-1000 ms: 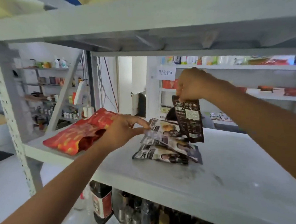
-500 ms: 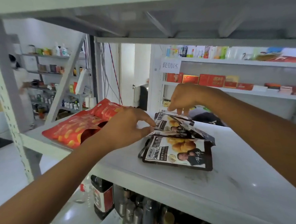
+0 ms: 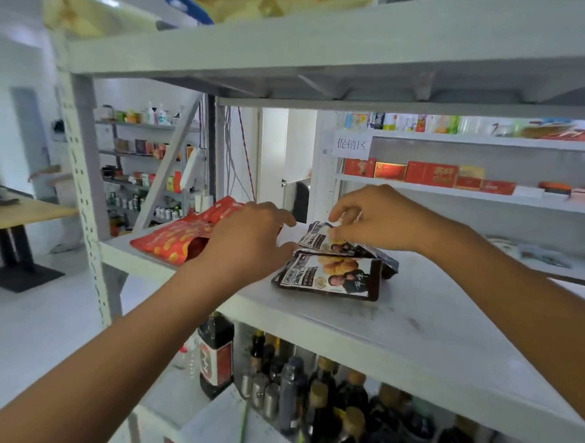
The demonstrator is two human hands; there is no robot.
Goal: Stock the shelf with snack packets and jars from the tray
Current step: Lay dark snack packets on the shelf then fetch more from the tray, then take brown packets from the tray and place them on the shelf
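Note:
A small pile of dark snack packets point(image 3: 331, 275) with a photo print lies on the white middle shelf point(image 3: 435, 319). My right hand point(image 3: 379, 222) reaches over the pile and pinches the top edge of the rear packet point(image 3: 319, 235) between thumb and fingers. Just left of the pile is my left hand point(image 3: 248, 244), fingers loosely spread and holding nothing, its thumb close to the packets' left edge. Behind my left hand lie red snack packets point(image 3: 180, 237), partly hidden by it. The tray is out of view.
The shelf above point(image 3: 308, 41) hangs low over my hands and carries bagged goods. Dark sauce bottles point(image 3: 216, 354) and several smaller bottles stand on the shelf below. A perforated upright point(image 3: 83, 198) marks the left end. Other stocked shelves and a wooden table point(image 3: 19, 210) stand behind.
A second ago my right hand held a dark packet hanging upright above the pile; that packet now lies on the pile. My left hand has eased off the packets' left edge.

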